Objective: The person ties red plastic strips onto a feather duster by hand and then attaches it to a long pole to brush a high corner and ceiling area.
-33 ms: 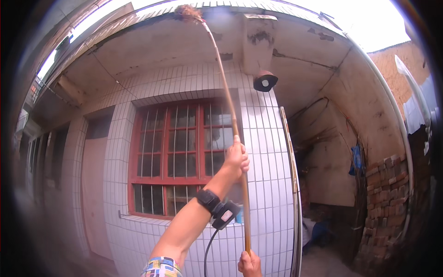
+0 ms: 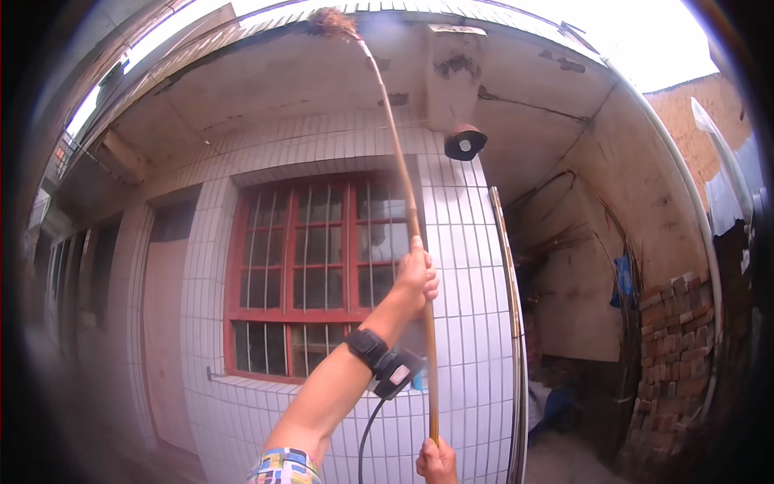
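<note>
A long wooden-looking pole (image 2: 395, 133) runs steeply up from the lower edge, leaning slightly left at its top. A shaggy reddish-brown bristle head tops it, so it looks like a long-handled broom (image 2: 334, 22). That head is at the edge of the overhanging ceiling; whether it touches is unclear. My left hand (image 2: 416, 274) wraps round the pole at mid-height, thumb pointing up along it. Lower down, my right hand (image 2: 437, 462) grips the same pole near the bottom of the picture. A black strapped device (image 2: 383, 360) with a cable sits on my left wrist.
Behind the pole is a white-tiled wall (image 2: 468, 323) with a red-framed barred window (image 2: 294, 278). A dark lamp-like fixture (image 2: 465, 143) hangs from the overhang (image 2: 274, 89), right of the pole. Further right stand upright poles (image 2: 509, 315) and stacked bricks (image 2: 676, 355).
The broom and my left hand have shifted very slightly to the right. Both hands keep their grip on the pole.
</note>
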Action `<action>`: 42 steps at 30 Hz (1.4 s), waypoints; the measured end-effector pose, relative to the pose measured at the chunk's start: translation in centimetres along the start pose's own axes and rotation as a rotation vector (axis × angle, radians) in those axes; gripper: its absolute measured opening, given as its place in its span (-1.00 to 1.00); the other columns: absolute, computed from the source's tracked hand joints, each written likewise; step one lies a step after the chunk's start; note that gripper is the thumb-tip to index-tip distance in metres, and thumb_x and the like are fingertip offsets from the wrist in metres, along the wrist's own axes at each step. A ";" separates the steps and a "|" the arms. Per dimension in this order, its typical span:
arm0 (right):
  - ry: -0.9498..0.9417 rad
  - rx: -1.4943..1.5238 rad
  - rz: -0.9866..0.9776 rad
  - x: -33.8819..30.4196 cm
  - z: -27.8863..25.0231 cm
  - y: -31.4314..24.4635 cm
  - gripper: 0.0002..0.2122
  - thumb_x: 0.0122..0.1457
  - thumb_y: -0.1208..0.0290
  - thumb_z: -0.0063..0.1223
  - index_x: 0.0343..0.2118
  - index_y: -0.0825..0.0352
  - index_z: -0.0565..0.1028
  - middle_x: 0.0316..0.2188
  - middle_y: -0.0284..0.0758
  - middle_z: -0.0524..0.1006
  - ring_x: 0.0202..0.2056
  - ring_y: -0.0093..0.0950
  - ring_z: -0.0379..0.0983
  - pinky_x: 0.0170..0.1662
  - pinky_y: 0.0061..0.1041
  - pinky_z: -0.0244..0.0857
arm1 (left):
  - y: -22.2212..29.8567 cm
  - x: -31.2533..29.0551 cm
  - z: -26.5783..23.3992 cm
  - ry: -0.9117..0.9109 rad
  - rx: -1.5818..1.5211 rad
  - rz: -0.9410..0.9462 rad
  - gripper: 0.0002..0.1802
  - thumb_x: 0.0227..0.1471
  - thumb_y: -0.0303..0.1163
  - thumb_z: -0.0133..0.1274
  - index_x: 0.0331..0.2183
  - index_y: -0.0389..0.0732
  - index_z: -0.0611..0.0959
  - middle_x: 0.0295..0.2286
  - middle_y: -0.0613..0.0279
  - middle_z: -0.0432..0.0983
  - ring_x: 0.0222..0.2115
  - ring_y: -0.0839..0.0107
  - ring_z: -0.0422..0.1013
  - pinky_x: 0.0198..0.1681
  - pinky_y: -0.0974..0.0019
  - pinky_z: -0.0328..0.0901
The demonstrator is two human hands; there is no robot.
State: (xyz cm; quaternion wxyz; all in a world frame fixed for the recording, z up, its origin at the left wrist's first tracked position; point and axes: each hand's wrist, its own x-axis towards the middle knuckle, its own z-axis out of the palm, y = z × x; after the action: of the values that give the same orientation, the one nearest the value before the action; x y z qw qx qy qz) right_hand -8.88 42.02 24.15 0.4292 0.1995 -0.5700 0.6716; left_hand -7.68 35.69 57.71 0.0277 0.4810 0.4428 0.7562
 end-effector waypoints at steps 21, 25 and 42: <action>0.037 0.002 0.187 -5.4 -1.6 -1.0 -0.78 0.12 0.32 -0.34 -0.63 0.25 0.20 -0.84 -0.48 0.16 -0.82 -0.66 0.07 -0.77 -0.68 -0.01 | -5.9 -2.5 2.8 -0.133 0.041 -0.076 -0.50 0.01 0.12 -0.45 -0.67 -0.08 0.19 -0.87 0.50 -0.08 -0.91 0.66 -0.11 -0.88 0.54 -0.14; 0.044 -0.419 -0.078 -6.3 -3.4 4.9 -0.78 0.13 0.32 -0.33 -0.61 0.26 0.23 -0.84 -0.49 0.17 -0.82 -0.67 0.09 -0.77 -0.68 0.01 | -5.5 -4.4 0.3 -0.136 -0.035 -0.074 -0.50 0.00 0.12 -0.43 -0.66 -0.09 0.21 -0.86 0.47 -0.05 -0.90 0.64 -0.09 -0.86 0.53 -0.10; -0.468 0.088 0.107 9.4 15.9 -7.8 -0.75 0.10 0.27 -0.23 -0.63 0.28 0.23 -0.81 -0.53 0.15 -0.81 -0.72 0.05 -0.78 -0.71 -0.08 | 2.2 -4.8 -17.1 0.286 0.141 0.351 -0.54 0.01 0.08 -0.38 -0.60 -0.10 0.29 -0.83 0.41 0.08 -0.89 0.55 0.01 -0.81 0.44 0.01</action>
State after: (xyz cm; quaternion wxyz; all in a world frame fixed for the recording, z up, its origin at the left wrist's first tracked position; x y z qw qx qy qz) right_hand -11.35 30.29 40.21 0.2402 0.3377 -0.6339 0.6530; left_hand -17.11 21.09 53.35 -0.2008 0.4395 0.4035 0.7770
